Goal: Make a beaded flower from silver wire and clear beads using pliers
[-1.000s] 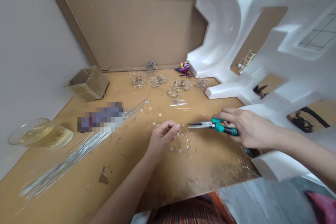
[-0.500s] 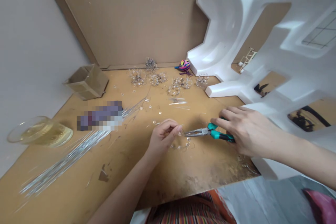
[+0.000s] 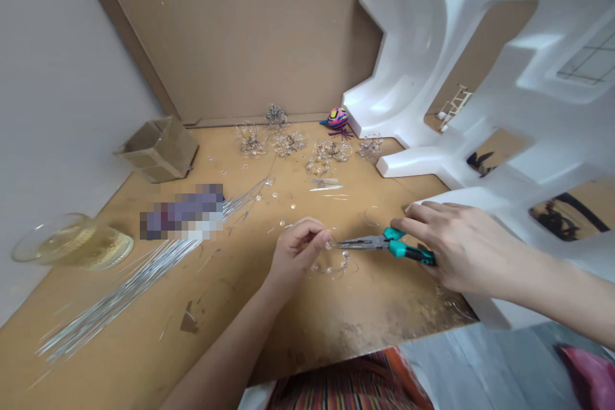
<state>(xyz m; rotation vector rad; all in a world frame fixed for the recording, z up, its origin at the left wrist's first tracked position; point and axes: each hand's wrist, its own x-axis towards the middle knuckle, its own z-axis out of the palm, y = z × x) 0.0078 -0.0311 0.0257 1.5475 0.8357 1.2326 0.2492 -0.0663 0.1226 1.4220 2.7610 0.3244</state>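
Note:
My left hand [image 3: 303, 248] pinches a beaded wire ring [image 3: 344, 261] between thumb and fingertips; clear beads sit along its curve, low over the table. My right hand [image 3: 446, 240] is closed around the teal-and-black handles of long-nose pliers [image 3: 372, 242]. The pliers' jaws point left, and their tips are right beside the bead at my left thumb. Whether the jaws grip the wire is too small to tell. Part of the ring is hidden behind my left fingers.
Long silvery wires [image 3: 139, 288] lie at left, near a glass of yellowish liquid [image 3: 81, 243] and a cardboard box [image 3: 163, 150]. Several beaded wire pieces [image 3: 288, 142] and a colourful bird-like figure [image 3: 337, 119] stand at the back. White moulded foam [image 3: 408, 160] borders the right side.
My right hand and the pliers have shifted slightly right, and the pliers have turned a little. My left hand and the beaded ring stay nearly in place.

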